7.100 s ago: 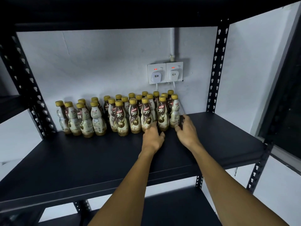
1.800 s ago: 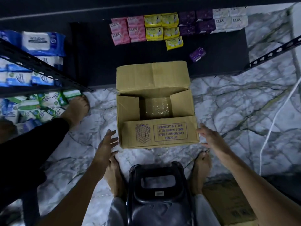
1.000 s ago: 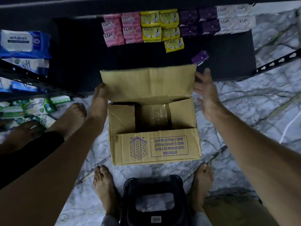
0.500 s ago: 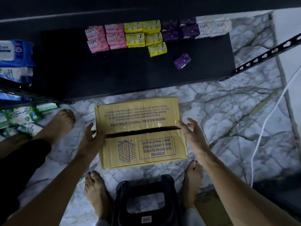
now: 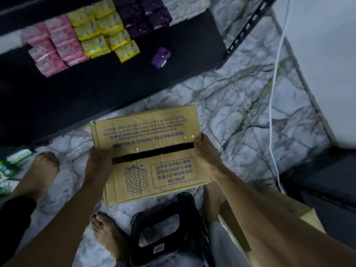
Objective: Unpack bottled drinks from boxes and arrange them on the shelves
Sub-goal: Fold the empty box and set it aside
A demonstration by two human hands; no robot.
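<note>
Marble floor (image 5: 240, 105), flaps-shut cardboard box (image 5: 154, 147) between left hand (image 5: 98, 164) and right hand (image 5: 207, 158).

At your twelve o'clock a black shelf board (image 5: 96, 89) carries rows of soap packs: pink packs (image 5: 52, 45) at eleven, yellow packs (image 5: 104, 29) beside them, purple packs (image 5: 142, 14) toward one. A single purple pack (image 5: 161, 57) lies apart, tilted. At six a black plastic stool (image 5: 169, 234) stands on the marbled floor (image 5: 240, 105). At three a white cord (image 5: 273, 105) trails down over the floor.
</note>
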